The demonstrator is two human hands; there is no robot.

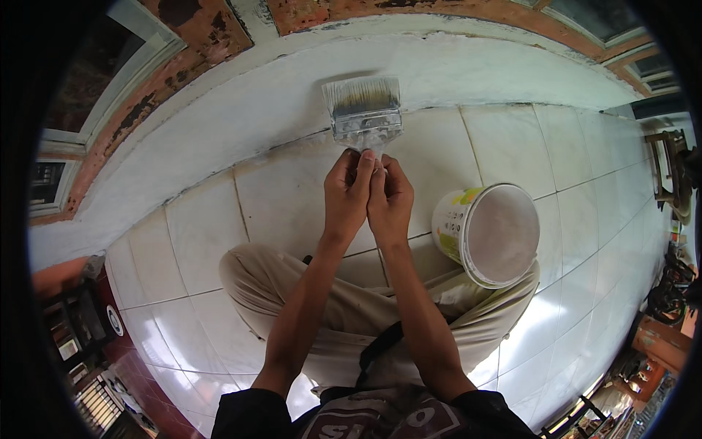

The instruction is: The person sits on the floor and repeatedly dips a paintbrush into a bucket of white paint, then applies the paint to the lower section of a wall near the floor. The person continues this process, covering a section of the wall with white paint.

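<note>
A wide, flat paintbrush (366,118) points away from me, its bristles toward the low white wall (263,104). Whitish paint is smeared over its ferrule and the base of its handle. My left hand (346,184) and my right hand (390,192) meet side by side around the handle, thumbs together on top. Most of the handle is hidden by my fingers. Whether the bristle tips touch the wall I cannot tell. By my right knee stands a white plastic paint bucket (502,236) with a green and yellow label, its round mouth showing a pale surface inside.
Pale floor tiles (290,197) meet the wall's base along a dark joint. Above the wall run orange wooden frames (214,33) with peeling paint and glass panes. My crossed legs (351,313) rest on the floor. Wooden furniture (666,170) stands at the far right.
</note>
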